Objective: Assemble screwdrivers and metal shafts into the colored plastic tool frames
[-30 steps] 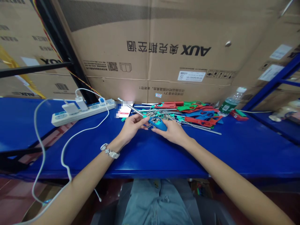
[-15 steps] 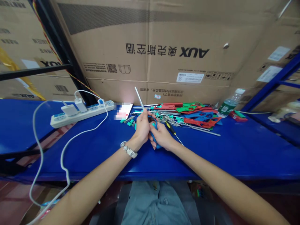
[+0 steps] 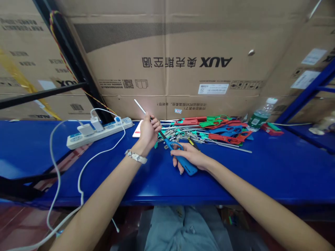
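Observation:
My left hand [image 3: 148, 133] is closed around a thin silver metal tube [image 3: 139, 106], whose far end points up and left. My right hand [image 3: 190, 154] holds the blue handle [image 3: 187, 165] of a long-necked lighter just above the table. Between the hands a dark stem [image 3: 162, 135] runs from the lighter into my left fist. Whether tube and stem are joined inside the fist is hidden. Just beyond lies a heap of red lighter handles [image 3: 222, 138], blue and green ones, metal tubes and small green-tipped parts. Near my right hand rests a yellow-and-black screwdriver [image 3: 193, 142], partly covered.
A white power strip [image 3: 104, 129] with plugged-in chargers stands at the left, its white cable [image 3: 90, 161] looping over the blue table [image 3: 248, 177]. A pale phone-like object [image 3: 136, 130] lies behind my left hand. A plastic bottle [image 3: 259, 118] stands right. Large cardboard boxes [image 3: 188, 31] rise behind.
My hands have moved apart, the left up and left with the tube, the right down and right with the lighter. The dark stem now shows between them. The view has shifted slightly.

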The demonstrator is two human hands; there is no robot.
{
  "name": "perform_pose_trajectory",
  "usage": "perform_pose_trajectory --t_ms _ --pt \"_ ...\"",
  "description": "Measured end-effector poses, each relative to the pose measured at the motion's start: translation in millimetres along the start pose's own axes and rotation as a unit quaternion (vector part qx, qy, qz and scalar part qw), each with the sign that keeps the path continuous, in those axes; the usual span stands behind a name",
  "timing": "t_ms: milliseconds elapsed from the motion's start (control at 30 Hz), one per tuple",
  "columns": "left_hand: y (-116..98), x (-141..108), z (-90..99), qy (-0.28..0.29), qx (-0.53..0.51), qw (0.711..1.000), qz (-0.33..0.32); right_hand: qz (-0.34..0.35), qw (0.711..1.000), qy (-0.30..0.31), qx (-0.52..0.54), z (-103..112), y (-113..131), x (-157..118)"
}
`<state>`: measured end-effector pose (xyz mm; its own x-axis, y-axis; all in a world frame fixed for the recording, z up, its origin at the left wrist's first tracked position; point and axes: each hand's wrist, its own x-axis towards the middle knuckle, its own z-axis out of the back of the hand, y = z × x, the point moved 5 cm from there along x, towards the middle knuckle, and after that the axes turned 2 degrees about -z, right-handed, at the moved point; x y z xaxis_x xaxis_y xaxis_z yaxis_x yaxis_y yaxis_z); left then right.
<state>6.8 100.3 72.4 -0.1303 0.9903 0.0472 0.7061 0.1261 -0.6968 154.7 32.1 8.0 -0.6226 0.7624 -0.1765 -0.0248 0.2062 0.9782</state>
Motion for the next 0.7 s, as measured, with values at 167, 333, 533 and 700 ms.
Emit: perform_pose_trajectory --t_ms 167,333,533,700 --pt "33 -15 -0.2 0.036 0.027 0.997 0.059 -0.014 1.000 0.004 0.019 1 18 18" --pt "54 -24 10.1 0.046 0.128 0.982 0.129 0.007 1.000 -0.025 -0.017 6 23 37" --pt "39 -7 13.6 0.009 0.050 0.994 0.098 0.002 1.000 0.008 -0.025 7 9 28" --pt "26 2 9.5 0.006 -0.033 0.996 0.079 -0.018 0.999 0.033 0.002 7 4 16"
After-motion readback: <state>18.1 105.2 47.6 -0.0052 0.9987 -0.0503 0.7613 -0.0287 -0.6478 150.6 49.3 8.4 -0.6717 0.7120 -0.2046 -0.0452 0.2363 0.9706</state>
